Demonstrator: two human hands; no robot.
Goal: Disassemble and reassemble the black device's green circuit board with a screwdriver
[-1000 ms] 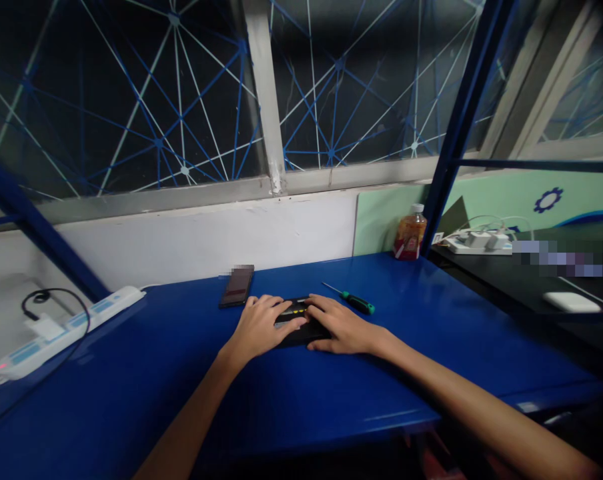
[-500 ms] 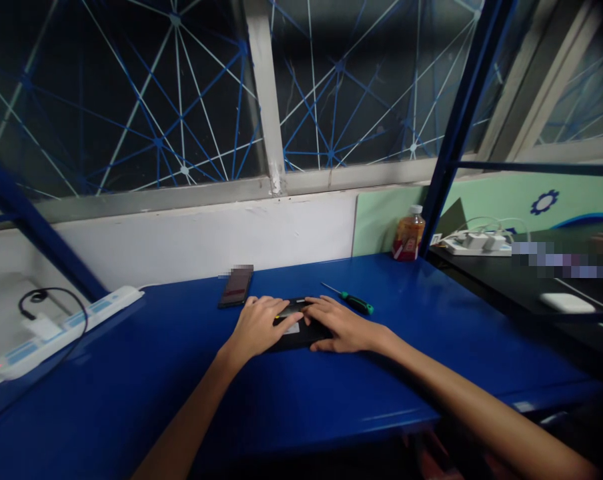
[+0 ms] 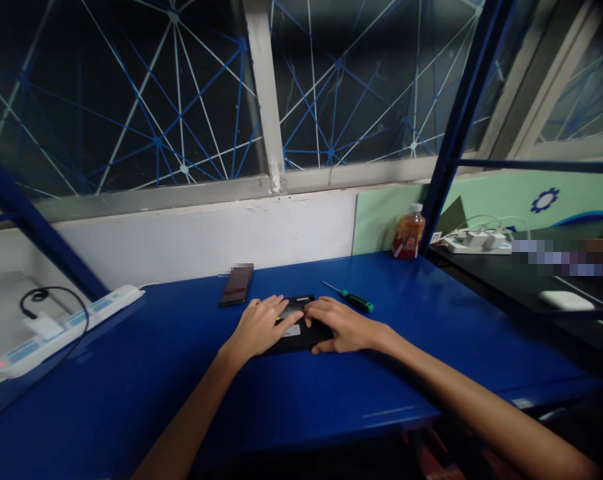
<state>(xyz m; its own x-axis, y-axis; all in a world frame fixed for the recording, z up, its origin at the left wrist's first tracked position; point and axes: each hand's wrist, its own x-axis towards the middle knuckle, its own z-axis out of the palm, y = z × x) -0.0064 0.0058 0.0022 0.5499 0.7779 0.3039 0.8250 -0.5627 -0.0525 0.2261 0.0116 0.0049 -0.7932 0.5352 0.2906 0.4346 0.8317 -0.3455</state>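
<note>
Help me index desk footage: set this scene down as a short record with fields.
surface: blue table
main item: flat black object with a pale label
left hand: on the object's left part
right hand: on its right part
screwdriver: lying beyond the right hand, green-and-black handle
phone: lying beyond the left hand
bottle: upright, far right corner
power strip: left side, one plug in

Past our left fingers (image 3: 276, 307), a phone (image 3: 236, 287) blocks us; past our right fingers (image 3: 322, 308), a screwdriver (image 3: 356, 302); nearer than both, open worktop (image 3: 306, 400).
</note>
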